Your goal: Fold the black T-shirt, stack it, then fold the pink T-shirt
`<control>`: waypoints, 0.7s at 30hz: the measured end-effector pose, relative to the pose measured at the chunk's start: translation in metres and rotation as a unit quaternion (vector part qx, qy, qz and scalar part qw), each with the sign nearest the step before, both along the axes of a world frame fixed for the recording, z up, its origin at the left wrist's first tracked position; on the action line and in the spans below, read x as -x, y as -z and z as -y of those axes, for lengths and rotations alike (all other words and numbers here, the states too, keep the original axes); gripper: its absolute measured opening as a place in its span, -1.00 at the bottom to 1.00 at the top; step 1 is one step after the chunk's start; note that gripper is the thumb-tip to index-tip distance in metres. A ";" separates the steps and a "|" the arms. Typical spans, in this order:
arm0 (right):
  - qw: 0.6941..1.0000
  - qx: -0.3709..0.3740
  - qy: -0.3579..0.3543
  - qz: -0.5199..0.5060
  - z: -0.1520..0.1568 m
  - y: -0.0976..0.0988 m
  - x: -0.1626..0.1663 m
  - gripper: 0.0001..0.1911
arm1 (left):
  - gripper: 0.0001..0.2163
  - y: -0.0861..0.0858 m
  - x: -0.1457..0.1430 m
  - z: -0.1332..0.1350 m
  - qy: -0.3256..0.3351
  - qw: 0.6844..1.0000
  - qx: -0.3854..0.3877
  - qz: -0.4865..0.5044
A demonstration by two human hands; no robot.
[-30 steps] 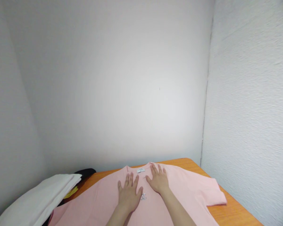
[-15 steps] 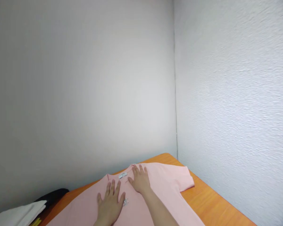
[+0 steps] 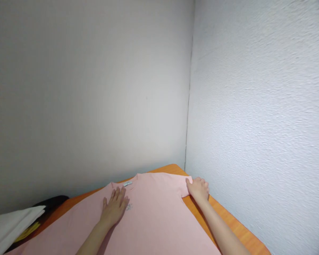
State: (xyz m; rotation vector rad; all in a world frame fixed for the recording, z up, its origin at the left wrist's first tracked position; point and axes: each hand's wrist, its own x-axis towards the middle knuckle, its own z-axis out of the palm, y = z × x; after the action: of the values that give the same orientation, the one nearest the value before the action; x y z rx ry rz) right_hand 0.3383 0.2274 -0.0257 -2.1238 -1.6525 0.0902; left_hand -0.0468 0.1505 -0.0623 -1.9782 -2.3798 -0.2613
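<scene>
While the pink shirt (image 3: pixel 149 219) lies flat on the orange table (image 3: pixel 228 223), you have both hands on it.
Left hand (image 3: pixel 113 209) presses open-palmed below the collar; right hand (image 3: pixel 199 188) sits at the sleeve (image 3: pixel 184 184) edge, can't tell if it's pinching. Risk: tugging that sleeve while the left lets up would drag and wrinkle the body.

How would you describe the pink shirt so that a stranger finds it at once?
Look at the orange table in the corner of the white walls. The pink shirt lies spread flat on it, under the left hand, its sleeve at the right hand. The folded white cloth beside it is paler.
</scene>
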 end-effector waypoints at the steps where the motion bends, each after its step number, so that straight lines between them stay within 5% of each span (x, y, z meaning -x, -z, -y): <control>1: 1.000 0.019 0.013 0.000 0.001 0.001 -0.016 -0.24 | -0.44 -0.003 -0.005 0.004 0.005 1.000 -0.007 0.001; 4: 0.998 0.053 -0.016 -0.001 0.001 0.008 -0.034 -0.33 | -0.45 -0.013 -0.030 0.025 0.049 0.999 -0.008 0.000; 10: 0.996 0.038 -0.086 0.001 -0.014 0.005 -0.016 -0.65 | -0.43 -0.025 -0.068 0.089 0.151 0.987 0.046 0.012; 14: 0.996 0.040 -0.079 0.018 -0.011 -0.001 -0.030 -0.75 | -0.40 -0.028 -0.045 0.130 0.104 0.991 0.081 0.010; 17: 0.997 0.035 -0.055 0.047 -0.002 -0.004 -0.034 -0.65 | -0.37 -0.031 -0.015 0.151 0.033 0.995 0.095 -0.008; 21: 0.988 -0.026 -0.107 0.105 0.016 -0.006 -0.002 -0.54 | -0.36 -0.032 0.016 0.161 -0.039 0.995 0.089 -0.036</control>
State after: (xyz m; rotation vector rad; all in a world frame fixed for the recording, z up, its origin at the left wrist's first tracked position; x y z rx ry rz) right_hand 0.3403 0.2111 -0.0194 -1.9657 -1.9789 -0.1142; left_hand -0.0624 -0.0108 -0.0308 -1.9204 -2.5065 0.0245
